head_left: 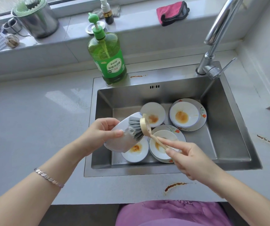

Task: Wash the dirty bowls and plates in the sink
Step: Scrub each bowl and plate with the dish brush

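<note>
My left hand (103, 132) grips a white bowl (122, 141), tilted on its side above the left part of the steel sink (225, 128). My right hand (189, 159) holds the beige handle of a dish brush (137, 129), whose grey bristles press against the bowl. Below lie several dirty dishes with orange stains: a bowl (153, 114) at the back, a bowl on a flowered plate (186, 116) at the back right, a bowl on a plate (162, 145) at the front, and a bowl (137, 151) at the front left.
A green dish-soap pump bottle (107, 57) stands on the sink's back rim. The chrome faucet (215, 41) rises at the back right. On the windowsill sit a steel canister (36, 18), a small spray bottle (107, 11) and a pink cloth (171, 13). Brown stains mark the counter (175, 185).
</note>
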Tool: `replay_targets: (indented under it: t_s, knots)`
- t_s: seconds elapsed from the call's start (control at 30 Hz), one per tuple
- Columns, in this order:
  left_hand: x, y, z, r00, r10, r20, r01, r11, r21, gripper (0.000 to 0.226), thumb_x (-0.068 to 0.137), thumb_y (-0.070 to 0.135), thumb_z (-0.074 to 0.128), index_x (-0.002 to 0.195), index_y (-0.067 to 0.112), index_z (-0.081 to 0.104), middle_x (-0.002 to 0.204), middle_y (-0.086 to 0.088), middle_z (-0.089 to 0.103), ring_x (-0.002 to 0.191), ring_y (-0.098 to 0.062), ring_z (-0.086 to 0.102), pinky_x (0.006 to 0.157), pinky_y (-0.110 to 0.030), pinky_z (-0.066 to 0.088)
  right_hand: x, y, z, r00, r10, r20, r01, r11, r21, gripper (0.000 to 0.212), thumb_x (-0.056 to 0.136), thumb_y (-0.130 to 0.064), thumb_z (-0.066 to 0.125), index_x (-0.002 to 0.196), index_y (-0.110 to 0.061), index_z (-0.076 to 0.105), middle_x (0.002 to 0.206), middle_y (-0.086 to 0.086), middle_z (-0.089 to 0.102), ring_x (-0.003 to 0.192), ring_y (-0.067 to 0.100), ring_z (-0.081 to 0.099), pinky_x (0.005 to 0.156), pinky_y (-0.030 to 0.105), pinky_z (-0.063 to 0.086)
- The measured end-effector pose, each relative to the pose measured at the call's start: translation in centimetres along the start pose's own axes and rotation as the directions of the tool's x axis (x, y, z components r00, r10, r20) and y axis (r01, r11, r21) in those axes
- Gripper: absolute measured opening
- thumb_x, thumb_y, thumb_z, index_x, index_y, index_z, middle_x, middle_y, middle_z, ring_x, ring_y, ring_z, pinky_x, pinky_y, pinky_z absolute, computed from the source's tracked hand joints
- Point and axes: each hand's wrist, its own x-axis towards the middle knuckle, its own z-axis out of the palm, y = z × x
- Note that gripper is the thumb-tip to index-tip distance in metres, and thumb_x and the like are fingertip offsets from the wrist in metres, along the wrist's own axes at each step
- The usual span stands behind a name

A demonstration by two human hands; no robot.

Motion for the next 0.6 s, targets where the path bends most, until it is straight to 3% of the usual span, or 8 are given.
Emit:
replay_targets:
  t_s: [0.13,0.23,0.4,0.53,0.6]
  knots:
    - [-0.3,0.0,0.4,1.0,0.02,0.021,-0.019,0.999,-0.034,0.026,0.067,0.02,0.07,0.087,0.004,0.066,0.071,0.003,0.069,0.065,-0.009,0.063,0.057,-0.016,0.048,1.3,0.4,-1.5,0.988,0.066,-0.137,-0.076,0.994,-0.072,0.04,0.098,-0.014,0.043,0.103,-0.051,0.057,0.046,-0.007,0.021,0.036,0.006,0.016,0.034,0.012,0.015]
    - [-0.3,0.0,0.5,0.999,0.021,0.026,-0.02,0.999,-0.045,0.039,0.061,0.029,0.073,0.089,0.002,0.066,0.073,0.001,0.07,0.066,-0.01,0.064,0.057,-0.016,0.048,0.5,0.3,-1.0,0.994,-0.064,-0.084,0.054,0.992,-0.115,0.042,0.097,-0.011,0.044,0.11,-0.048,0.057,0.047,-0.006,0.018,0.04,0.007,0.014,0.034,0.011,0.02]
    - [-0.3,0.3,0.9,0.999,0.019,0.05,-0.019,1.0,-0.01,0.02,0.07,0.015,0.064,0.086,0.004,0.067,0.071,0.003,0.069,0.065,-0.009,0.063,0.056,-0.016,0.048,1.0,-0.4,-1.9,0.988,0.02,-0.152,-0.043,0.988,-0.148,0.038,0.098,-0.011,0.043,0.117,-0.041,0.057,0.04,-0.015,0.027,0.032,0.002,0.02,0.032,0.013,0.019]
    - [-0.4,0.3,1.1,0.999,0.035,0.037,-0.034,0.999,-0.028,0.019,0.069,0.013,0.063,0.085,0.003,0.066,0.068,0.003,0.068,0.063,-0.007,0.062,0.056,-0.014,0.048,-0.1,-1.7,-0.9,0.991,-0.121,-0.059,0.105,0.969,-0.225,0.039,0.096,-0.007,0.044,0.122,-0.034,0.057,0.037,-0.014,0.023,0.035,0.005,0.02,0.038,0.01,0.022]
    - [-0.5,0.2,1.1,0.999,0.041,0.028,-0.04,0.999,-0.035,0.019,0.069,0.013,0.063,0.085,0.003,0.066,0.068,0.003,0.068,0.063,-0.007,0.062,0.056,-0.014,0.048,0.2,-2.2,-1.2,0.991,-0.101,-0.087,0.077,0.965,-0.25,0.038,0.096,-0.004,0.042,0.128,-0.025,0.053,0.029,-0.016,0.03,0.03,0.003,0.031,0.038,0.007,0.028]
